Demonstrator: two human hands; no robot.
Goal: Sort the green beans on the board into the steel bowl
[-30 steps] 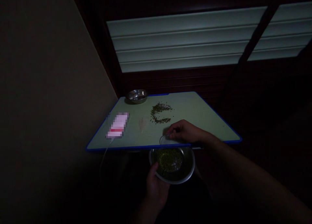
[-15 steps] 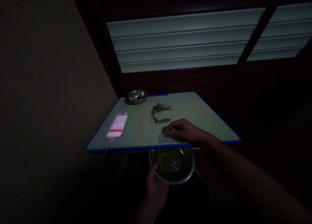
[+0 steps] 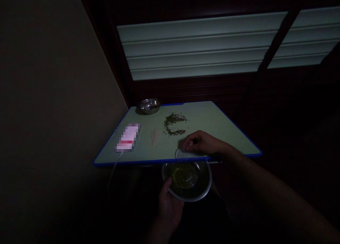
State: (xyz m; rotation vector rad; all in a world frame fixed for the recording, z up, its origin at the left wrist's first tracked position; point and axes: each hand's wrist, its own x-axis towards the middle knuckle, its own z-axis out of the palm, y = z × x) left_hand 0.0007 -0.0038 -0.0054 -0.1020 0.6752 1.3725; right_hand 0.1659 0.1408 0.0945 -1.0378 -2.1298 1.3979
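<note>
My left hand [image 3: 170, 206] grips the near left side of a metal bowl [image 3: 198, 197], its thumb over the rim. The bowl is below the table's front edge and has small green beans [image 3: 183, 174] in it. My right hand [image 3: 205, 143] is closed on a clear, thin, round lid-like disc [image 3: 180, 154], pinched at its upper edge. The disc lies close to the tabletop at the front edge, just above the bowl. Beyond it, more green beans [image 3: 171, 122] lie scattered in a C shape, with some pale grains among them. A faint patch of pale grains [image 3: 155, 136] is to their left.
A second metal bowl [image 3: 149, 107] stands at the back left of the blue-edged table [image 3: 220, 125]. On the left lies a phone [image 3: 129, 137], its screen blurred, with a white cable [image 3: 113, 171] hanging over the front edge. A wall and a slatted panel [image 3: 196, 49] rise behind. The room is dim.
My right hand has drawn the disc slightly right and towards the table's front edge. My left hand and its bowl have hardly moved.
</note>
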